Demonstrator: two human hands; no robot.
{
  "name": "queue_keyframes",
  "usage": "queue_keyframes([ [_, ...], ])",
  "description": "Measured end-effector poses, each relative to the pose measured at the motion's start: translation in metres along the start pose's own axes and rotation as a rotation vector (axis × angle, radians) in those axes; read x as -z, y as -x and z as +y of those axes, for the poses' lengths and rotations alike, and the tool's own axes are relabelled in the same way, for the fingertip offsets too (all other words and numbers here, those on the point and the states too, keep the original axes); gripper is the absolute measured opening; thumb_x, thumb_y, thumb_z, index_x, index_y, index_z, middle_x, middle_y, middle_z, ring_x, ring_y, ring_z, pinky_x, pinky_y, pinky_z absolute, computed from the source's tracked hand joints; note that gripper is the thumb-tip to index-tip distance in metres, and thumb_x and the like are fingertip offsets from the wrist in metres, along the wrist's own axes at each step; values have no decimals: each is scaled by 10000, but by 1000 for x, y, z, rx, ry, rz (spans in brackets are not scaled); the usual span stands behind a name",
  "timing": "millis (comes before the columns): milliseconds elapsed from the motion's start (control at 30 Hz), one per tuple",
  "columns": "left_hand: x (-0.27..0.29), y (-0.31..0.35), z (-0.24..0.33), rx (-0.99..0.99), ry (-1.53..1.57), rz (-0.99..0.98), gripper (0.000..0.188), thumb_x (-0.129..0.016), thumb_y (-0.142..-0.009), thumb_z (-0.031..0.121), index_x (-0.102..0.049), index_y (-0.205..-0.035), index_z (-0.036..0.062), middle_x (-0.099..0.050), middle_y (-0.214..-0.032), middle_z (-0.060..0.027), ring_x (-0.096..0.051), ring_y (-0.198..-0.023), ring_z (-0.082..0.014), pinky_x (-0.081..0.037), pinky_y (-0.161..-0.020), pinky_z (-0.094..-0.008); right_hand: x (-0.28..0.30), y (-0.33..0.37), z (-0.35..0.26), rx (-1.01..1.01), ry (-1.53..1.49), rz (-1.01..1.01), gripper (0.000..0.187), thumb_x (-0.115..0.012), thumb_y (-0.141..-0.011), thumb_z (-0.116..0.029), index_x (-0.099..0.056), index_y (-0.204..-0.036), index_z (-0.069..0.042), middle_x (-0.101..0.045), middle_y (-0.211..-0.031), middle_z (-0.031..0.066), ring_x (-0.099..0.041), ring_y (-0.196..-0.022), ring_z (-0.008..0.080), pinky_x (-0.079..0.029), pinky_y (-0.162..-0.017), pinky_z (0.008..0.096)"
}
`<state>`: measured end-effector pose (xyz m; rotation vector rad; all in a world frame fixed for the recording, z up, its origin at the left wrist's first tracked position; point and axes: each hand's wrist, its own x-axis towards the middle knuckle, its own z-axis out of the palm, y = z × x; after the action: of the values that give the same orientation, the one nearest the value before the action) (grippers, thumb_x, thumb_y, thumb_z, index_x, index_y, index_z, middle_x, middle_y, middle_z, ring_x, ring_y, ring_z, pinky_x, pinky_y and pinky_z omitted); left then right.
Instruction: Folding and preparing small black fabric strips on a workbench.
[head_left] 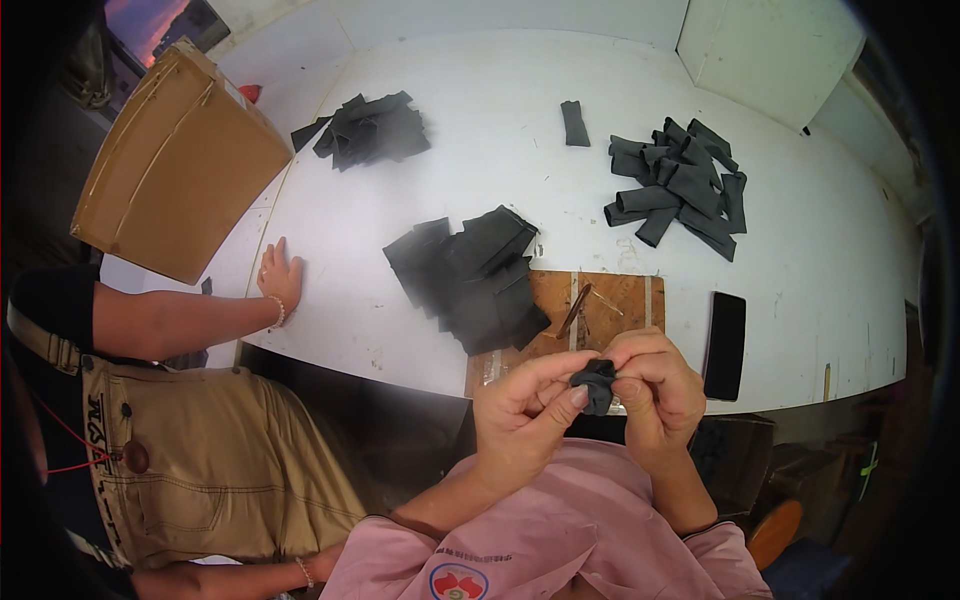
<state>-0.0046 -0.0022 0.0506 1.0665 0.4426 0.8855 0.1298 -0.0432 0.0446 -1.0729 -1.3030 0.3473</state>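
Observation:
Close to my body, both hands pinch a small bunched piece of dark grey fabric (597,388). My left hand (528,400) grips its left side between thumb and fingers. On the other side, my right hand (655,395) holds it with thumb and curled fingers, which hide part of it. Just beyond lies a brown wooden board (640,300) with a thin, dark reddish-brown tool (574,310) on it. A spread stack of flat dark fabric pieces (470,270) overlaps the board's left side. Farther right sits a heap of grey tube-like fabric pieces (680,180).
A single fabric tube (575,124) and another flat fabric pile (370,130) lie toward the back. A black rectangular object (725,346) rests at the right. At left stand a cardboard box (185,165) and another person, whose hand (280,275) leans on the white table (340,300).

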Motion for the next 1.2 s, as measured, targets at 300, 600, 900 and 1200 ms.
queue_keyframes([
  [300,-6,-8,-3,-113,-176,132,135,-511,-834,11,-543,-964,-8,-557,-834,-33,-439,-527,-18,-350,-456,-126,-2,0,-12,-22,153,-7,90,-601,-717,11,-519,-755,4,-537,-766,117,-501,-610,175,-399,-514,241],
  [600,5,-20,13,219,528,-32,201,-537,-797,-17,-447,-974,14,-577,-834,-94,-491,-565,-63,-350,-448,-172,5,-13,-15,-257,-8,-72,78,-589,-743,-43,-527,-703,-15,-477,-679,65,-462,-580,150,-351,-497,238],
  [900,9,-59,23,106,1111,-684,450,-439,-827,47,-261,-1226,-59,-517,-907,-235,-343,-335,-24,-232,-309,-175,6,-69,-36,-266,-160,-212,164,-590,-791,-133,-512,-707,-15,-441,-602,-1,-396,-536,75,-318,-477,221],
  [1200,40,-64,-13,531,1009,-1,276,-386,-877,109,-470,-1134,52,-427,-552,19,-298,-363,-36,-230,-331,-186,-5,-39,43,-787,-571,-149,253,-514,-861,-248,-520,-722,-37,-429,-563,-40,-359,-491,22,-270,-426,172],
])
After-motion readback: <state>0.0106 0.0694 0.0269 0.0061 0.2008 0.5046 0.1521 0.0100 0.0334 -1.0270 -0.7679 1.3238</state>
